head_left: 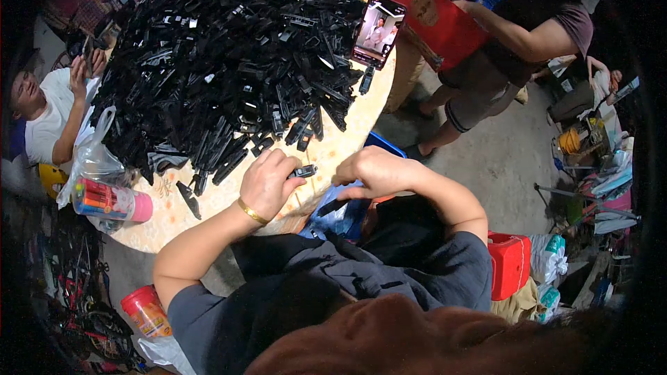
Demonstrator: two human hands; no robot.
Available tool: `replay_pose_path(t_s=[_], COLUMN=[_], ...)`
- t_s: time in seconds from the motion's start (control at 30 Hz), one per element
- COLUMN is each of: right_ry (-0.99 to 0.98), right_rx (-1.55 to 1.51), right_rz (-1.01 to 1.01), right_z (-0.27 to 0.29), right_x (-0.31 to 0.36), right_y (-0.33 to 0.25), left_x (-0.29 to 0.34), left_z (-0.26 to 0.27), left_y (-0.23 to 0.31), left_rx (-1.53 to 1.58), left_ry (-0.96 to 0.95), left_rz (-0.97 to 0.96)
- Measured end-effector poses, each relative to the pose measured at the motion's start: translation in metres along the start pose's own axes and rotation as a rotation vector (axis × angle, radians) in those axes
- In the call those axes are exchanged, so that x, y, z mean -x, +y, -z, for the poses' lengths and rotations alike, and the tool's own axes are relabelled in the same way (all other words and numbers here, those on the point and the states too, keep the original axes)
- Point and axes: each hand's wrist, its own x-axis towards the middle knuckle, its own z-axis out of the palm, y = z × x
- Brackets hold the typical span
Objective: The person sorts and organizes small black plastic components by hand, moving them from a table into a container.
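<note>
- Small black plastic part with a pale, shiny section (303,171) sits just above the near edge of the table, pinched at the left hand's fingertips.
- Left hand (269,179): thumb and forefinger closed on that part, the other fingers bent and close together; a gold-coloured bracelet (253,212) circles the wrist.
- Right hand (375,172): fingers curled, thumb reaching toward the left, near the table's edge and apart from the left hand. A dark shape lies by the thumb tip — I cannot tell whether it is gripped.
- Round table with a cream, patterned cover (379,101) bears a broad heap of loose black plastic parts (236,55), some glinting, the nearest just beyond the left hand.
- Dark-framed phone with a lit screen (379,31) stands tilted at the heap's right side, showing two figures.
- Labels: the clear cylindrical container with a pink end (111,200) has a pale wrap whose print is too small to read; the red plastic tub (147,311) carries yellow lettering; the red bag (441,17), held by a standing person, bears a round tan emblem.
</note>
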Motion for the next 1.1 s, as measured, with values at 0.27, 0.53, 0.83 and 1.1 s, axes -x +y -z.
replay_pose_path(t_s=[0.27,0.53,0.83,1.1], right_ry=[0.641,0.577,0.782,0.644], right_rx=[0.415,0.486,0.122,-0.240], right_rz=[0.066,0.069,0.104,0.072], right_z=[-0.008,-0.012,-0.004,-0.020], right_x=[-0.040,-0.050,-0.046,-0.044], right_y=[0.017,0.028,0.027,0.015], left_x=[-0.001,-0.005,-0.005,-0.004], left_z=[0.004,0.013,0.001,-0.001], left_y=[-0.001,-0.014,-0.010,-0.011], left_rx=[0.056,0.139,0.161,0.186], left_ry=[-0.003,-0.196,0.028,0.081], left_rz=[0.001,0.137,0.080,0.127])
